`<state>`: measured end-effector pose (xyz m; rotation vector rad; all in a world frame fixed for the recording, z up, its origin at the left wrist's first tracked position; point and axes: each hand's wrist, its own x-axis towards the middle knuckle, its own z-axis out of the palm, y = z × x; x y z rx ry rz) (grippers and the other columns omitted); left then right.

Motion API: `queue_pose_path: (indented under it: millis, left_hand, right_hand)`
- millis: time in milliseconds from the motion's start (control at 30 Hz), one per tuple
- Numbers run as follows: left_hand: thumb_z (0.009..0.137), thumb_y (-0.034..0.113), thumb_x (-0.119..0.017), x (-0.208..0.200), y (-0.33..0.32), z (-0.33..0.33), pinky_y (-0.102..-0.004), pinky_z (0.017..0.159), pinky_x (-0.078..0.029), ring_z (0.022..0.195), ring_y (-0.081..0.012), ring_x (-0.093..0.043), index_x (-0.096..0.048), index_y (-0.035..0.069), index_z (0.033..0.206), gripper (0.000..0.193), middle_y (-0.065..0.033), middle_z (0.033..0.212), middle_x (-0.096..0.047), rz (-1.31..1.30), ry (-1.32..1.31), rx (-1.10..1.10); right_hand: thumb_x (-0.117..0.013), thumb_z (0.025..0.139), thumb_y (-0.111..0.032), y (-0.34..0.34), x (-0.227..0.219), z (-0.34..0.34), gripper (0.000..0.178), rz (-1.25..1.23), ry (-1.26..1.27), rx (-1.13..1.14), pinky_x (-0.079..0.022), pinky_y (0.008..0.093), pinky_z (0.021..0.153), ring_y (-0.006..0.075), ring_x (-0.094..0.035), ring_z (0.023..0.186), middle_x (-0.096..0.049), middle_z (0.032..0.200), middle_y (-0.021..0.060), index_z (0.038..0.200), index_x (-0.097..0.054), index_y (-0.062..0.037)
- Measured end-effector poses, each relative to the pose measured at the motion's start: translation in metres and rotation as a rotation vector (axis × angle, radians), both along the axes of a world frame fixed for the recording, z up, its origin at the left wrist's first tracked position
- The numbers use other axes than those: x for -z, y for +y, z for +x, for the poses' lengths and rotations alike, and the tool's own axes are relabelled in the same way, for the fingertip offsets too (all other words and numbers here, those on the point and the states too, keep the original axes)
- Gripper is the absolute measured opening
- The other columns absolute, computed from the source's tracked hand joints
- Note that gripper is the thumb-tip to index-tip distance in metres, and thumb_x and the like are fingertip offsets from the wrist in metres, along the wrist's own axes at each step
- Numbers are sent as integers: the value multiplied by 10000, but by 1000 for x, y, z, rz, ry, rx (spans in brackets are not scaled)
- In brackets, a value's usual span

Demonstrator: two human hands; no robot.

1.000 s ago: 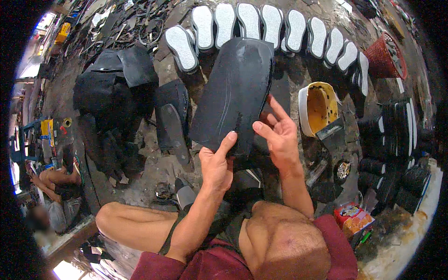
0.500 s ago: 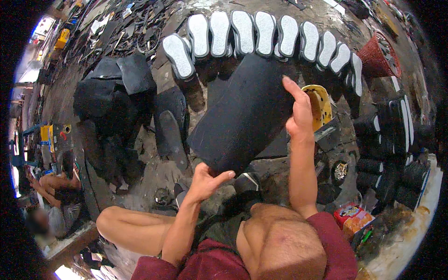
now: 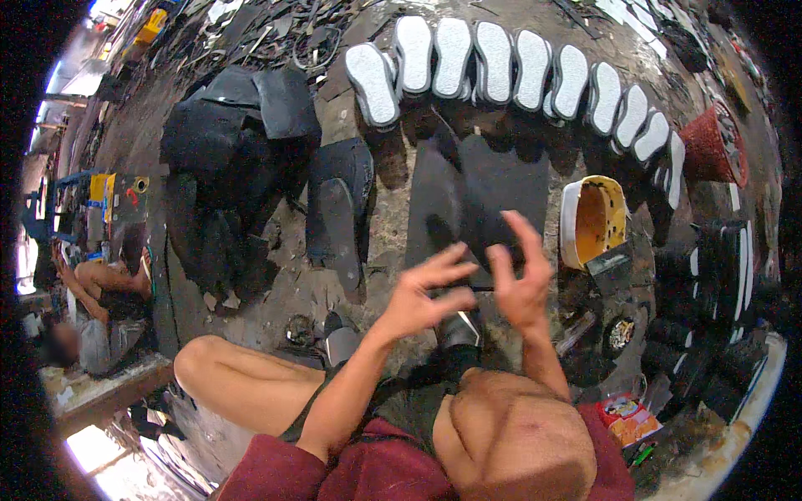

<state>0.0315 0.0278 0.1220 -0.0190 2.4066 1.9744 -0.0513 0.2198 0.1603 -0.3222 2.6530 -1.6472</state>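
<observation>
left hand [image 3: 413,299]: fingers spread wide, empty
right hand [image 3: 522,292]: thumb and fingers parted wide, empty
black sheet [image 3: 505,179]: ahead of both hands, near part behind fingers, contact unclear
yellow-lined tub [image 3: 570,225]: right of black sheet

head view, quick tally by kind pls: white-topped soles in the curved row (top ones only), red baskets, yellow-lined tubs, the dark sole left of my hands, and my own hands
White-topped soles: 10
Red basket: 1
Yellow-lined tub: 1
Dark sole: 1
Own hands, left hand and right hand: 2
Total: 15
</observation>
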Motion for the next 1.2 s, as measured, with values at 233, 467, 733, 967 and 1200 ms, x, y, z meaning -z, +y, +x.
queue_pose_path:
  millis: [233, 467, 733, 967, 1200]
  left_hand:
    - [692, 278, -927, 105, -130, -7, -507, 1135, -430, 1366, -452, -519, -304, 25, 1620, 1145, -318, 1492, -514, -790, -431, -745]
    - [665, 30, -805, 52, -111, 10, -409, 1036, -492, 1215, -325, -599, -484, 123, 1547, 943, -172, 1355, -597, -519, -24, -529]
    - [654, 326, -957, 65, -28, -32, -556, 1225, -310, 1532, -455, -281, -293, 126, 1642, 1207, -226, 1670, -299, -533, 220, -38]
    - [664, 379, -962, 111, -35, -47, -552, 1281, -207, 1580, -456, -173, -234, 112, 1658, 1260, -258, 1711, -169, -823, -86, 344]
    - [834, 106, -893, 76, -45, -65, -373, 1110, -479, 1340, -242, -568, -189, -11, 1652, 1085, -223, 1564, -487, 796, -388, -392]
  right_hand:
    - [-707, 991, -160, 49, 89, -32, 542, 120, -191, 386, -495, 400, 1066, 243, -644, 1231, -624, 1428, 160, 1488, -532, -33]
    - [-731, 973, -105, -19, 67, -9, 489, -353, -430, 40, -517, 347, 1032, 213, -662, 1189, -713, 1270, 135, 1436, -595, -28]
    - [-779, 896, -29, 26, 22, -67, 363, -225, -70, 429, -530, 345, 1021, 214, -658, 1155, -703, 1278, 97, 1252, -718, -1]
    - [-749, 880, 53, 80, 27, -81, 355, -571, 2, 508, -556, 304, 922, 177, -672, 1057, -708, 1174, 73, 1223, -694, -21]
    - [-774, 862, 52, 45, 114, -79, 401, -674, -417, 546, -529, 312, 878, 174, -644, 989, -694, 1129, 89, 1237, -671, -43]
